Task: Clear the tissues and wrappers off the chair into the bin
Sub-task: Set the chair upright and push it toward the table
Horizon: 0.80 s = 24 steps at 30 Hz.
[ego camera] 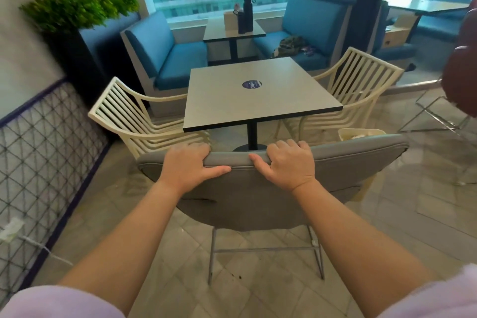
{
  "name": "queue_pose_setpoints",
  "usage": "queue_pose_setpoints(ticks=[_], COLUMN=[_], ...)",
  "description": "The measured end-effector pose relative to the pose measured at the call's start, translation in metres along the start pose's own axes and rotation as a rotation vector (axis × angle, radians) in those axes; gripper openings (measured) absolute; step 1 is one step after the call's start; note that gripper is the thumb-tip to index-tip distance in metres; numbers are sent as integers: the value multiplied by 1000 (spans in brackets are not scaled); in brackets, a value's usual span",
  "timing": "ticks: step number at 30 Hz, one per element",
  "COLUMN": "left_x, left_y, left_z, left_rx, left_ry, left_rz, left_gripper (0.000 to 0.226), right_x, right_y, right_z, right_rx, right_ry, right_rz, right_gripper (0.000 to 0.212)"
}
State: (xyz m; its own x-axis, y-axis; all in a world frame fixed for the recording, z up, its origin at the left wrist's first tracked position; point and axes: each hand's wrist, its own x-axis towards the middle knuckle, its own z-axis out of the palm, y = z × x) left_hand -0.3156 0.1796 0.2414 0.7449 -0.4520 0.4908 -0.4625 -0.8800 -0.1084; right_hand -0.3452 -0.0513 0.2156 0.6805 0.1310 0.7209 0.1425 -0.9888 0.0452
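— While we start at the left, what sits along that wall?

— Dark mesh panel low on the wall, a green plant above it, then a cream slatted chair drawn up to the left side of the counter, which bears a round blue sticker.

— And the hands?

— Left hand grips the top edge of the grey chair, fingers curled over the far side, thumb lying along the near face. Right hand clasps the same edge just beside it, likewise curled over. Only the chair's back and metal legs show; its seat is hidden, so I cannot tell whether tissues or wrappers lie there.

— The bin?

— A pale bin peeks over the backrest's right end, on the floor near the counter's right corner, with something white inside.

— Further right?

— A second cream slatted chair, and blue booth seats beyond, flanking a far counter with dark bottles.
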Motion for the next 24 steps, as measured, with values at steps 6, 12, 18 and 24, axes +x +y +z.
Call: queue_pose_setpoints(ticks=[6, 12, 18, 24], left_x=[11, 16, 33, 36], left_y=[42, 70, 120, 111], left_z=[7, 7, 7, 0], left_rx=[26, -23, -68, -42], left_ry=[-17, -4, -13, -106], left_rz=[-67, -157, -169, -60], left_gripper=[71, 72, 66, 74], right_x=[-1, -5, -1, -5], right_y=[49, 85, 155, 152], right_z=[1, 0, -24, -28], right_rx=[24, 103, 73, 3], right_ry=[-8, -35, -200, -286], right_rz=[-52, -160, 29, 104], right_gripper=[57, 56, 66, 70])
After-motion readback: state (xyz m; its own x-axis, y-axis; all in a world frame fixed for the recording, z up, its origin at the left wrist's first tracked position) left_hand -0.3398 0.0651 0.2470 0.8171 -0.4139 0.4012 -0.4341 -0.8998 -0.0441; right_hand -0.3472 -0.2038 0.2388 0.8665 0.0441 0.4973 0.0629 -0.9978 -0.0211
